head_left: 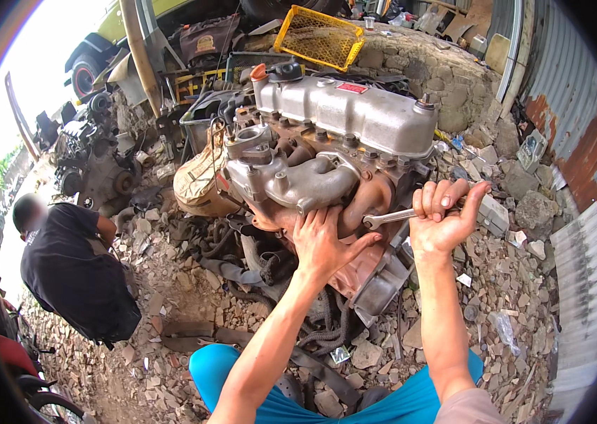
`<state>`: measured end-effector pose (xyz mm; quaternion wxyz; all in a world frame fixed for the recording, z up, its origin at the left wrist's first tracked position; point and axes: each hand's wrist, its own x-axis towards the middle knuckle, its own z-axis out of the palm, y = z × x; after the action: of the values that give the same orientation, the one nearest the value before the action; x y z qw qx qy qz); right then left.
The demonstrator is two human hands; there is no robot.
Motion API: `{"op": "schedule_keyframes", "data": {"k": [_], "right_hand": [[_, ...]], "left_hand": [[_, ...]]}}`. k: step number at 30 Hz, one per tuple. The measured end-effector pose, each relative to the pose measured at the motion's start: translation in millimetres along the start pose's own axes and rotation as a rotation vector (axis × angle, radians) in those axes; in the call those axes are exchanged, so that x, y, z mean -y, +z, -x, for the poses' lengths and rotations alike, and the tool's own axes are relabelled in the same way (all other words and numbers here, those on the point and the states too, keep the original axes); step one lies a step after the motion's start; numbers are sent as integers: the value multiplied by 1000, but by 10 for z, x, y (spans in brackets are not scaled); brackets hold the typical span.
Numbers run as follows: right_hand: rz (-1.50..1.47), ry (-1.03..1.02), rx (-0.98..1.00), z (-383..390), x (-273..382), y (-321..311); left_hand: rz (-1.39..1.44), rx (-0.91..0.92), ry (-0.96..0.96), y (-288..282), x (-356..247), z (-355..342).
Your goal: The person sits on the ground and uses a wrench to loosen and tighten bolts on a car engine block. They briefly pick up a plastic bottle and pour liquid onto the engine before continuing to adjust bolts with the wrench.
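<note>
A large engine stands in front of me, with a silver valve cover (pixel 355 116) along its top. Below the cover are a grey intake manifold (pixel 323 185) and a rust-brown exhaust manifold (pixel 374 192). My right hand (pixel 446 215) is closed around the shank of a metal wrench (pixel 393 217), its thumb pointing out to the right. The wrench's head sits at the lower part of the brown manifold; whether it is on a fastener cannot be made out. My left hand (pixel 323 247) lies spread against the engine under the intake manifold, thumb out toward the wrench head.
A tan bag (pixel 201 185) leans at the engine's left. Hoses (pixel 326 325) and rubble (pixel 510 304) cover the ground. Another person (pixel 76 265) crouches at left, near other engine parts (pixel 93 159). Behind stand a yellow crate (pixel 319 37) and a stone wall (pixel 411 78); corrugated sheet (pixel 574 92) borders the right.
</note>
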<state>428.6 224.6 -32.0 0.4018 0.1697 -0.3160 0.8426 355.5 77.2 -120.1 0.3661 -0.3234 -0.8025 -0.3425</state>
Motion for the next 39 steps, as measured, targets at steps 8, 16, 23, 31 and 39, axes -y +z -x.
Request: {"op": "schedule_keyframes", "data": {"k": [8,16,23,31,39], "right_hand": [[23,50,69,-62,-69,-30],[30,145,194,-125,-22,-83],[36,8,77,66,-105,-63],[113,26,72,-29,-171,3],[64,-85,178,-68,-131,13]], "left_hand": [[29,507,-43,-181,133,-256],[21,363,-19,-108,42,-271],[48,347,-106,-16,45,-245],[-59,451,-196,-14,-10,-246],[-69,383,-173,-76,-56,-215]]}}
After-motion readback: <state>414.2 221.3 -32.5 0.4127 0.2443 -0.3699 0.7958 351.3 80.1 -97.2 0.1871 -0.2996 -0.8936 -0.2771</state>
